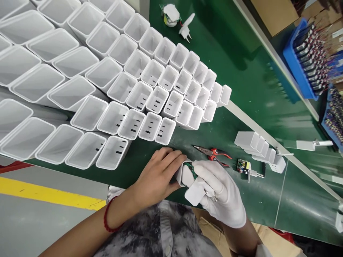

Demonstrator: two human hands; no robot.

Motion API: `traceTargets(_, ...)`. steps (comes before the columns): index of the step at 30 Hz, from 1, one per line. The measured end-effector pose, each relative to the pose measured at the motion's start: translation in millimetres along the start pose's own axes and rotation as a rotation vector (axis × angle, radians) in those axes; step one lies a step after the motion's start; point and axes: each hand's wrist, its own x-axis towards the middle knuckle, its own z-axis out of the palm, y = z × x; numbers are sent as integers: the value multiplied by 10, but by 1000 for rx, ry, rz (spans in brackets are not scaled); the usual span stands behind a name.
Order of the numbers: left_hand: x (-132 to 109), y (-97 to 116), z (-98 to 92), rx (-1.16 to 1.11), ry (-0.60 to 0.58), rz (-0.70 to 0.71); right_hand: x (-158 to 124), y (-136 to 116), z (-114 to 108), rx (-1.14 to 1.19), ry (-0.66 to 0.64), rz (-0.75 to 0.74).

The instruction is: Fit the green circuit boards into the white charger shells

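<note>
My bare left hand (pixel 160 173), with a red cord round its wrist, is wrapped around a white plastic charger housing (pixel 180 175) near the table's front edge. In a white glove, my right hand (pixel 221 189) grips a charger circuit board (pixel 190 168), with its green edge partly inside the housing's open end. A white plug cap (pixel 195 192) with metal pins hangs by that hand, outside the housing. My gloved fingers hide part of the board. Just beyond my hands lie red-handled pliers (pixel 213 154), their jaws pointing left.
Rows of upright white housings (pixel 131 92) fill the table's left side. To the right lie a loose circuit board with plug (pixel 245 167) and several white housings (pixel 254 146). Another board (pixel 171 16) lies at the back. Blue bins (pixel 297 64) stand beyond the rail.
</note>
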Motion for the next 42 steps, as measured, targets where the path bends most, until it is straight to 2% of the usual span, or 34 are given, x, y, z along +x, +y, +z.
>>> traceTargets(6,-8,-1,1,-7,2,0,-7,5,12,39,-3,0)
traceTargets(18,10,-14,-7,17,26,12,-10,-31,-49,-38,-36,20)
traceTargets(27,13,-1,-20,29,22,4,-30,-24,-35,-18,-7,48)
traceTargets(42,5,-17,-13,20,-4,4,124,-48,-36,7,60,7)
